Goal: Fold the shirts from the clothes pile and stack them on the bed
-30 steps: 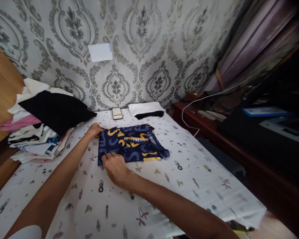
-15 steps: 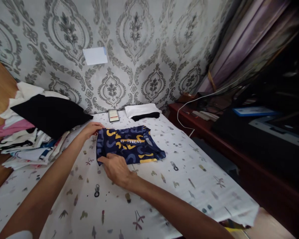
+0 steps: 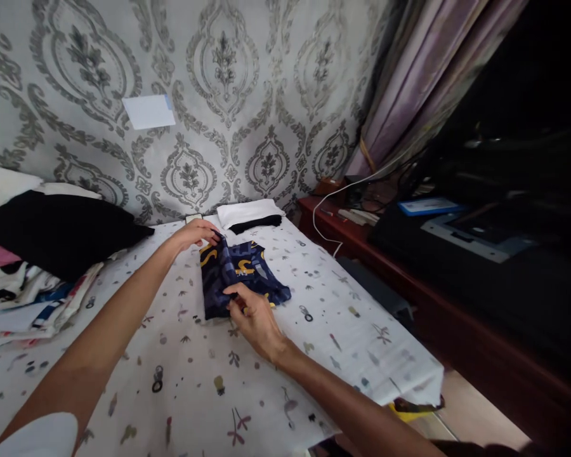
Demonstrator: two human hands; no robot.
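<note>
A navy garment with yellow and grey-blue shapes (image 3: 214,289) lies on the patterned white sheet (image 3: 195,368), its left part lifted and folding over to the right. My left hand (image 3: 196,233) pinches the far edge of the raised fold. My right hand (image 3: 254,317) grips the near edge of that same fold with thumb and fingers. The fold hides most of the lettering on the cloth.
Behind the garment, near the wall, lie a folded white cloth (image 3: 250,211) and a folded black one (image 3: 257,223). A heap of clothes with a black piece on top (image 3: 61,225) is at left. A dark red table (image 3: 314,219) with a white cable stands at right.
Both hands have lifted the garment's left edge and carried it rightward over the rest. The view has shifted right, and my left hand now partly covers the small box by the wall.
</note>
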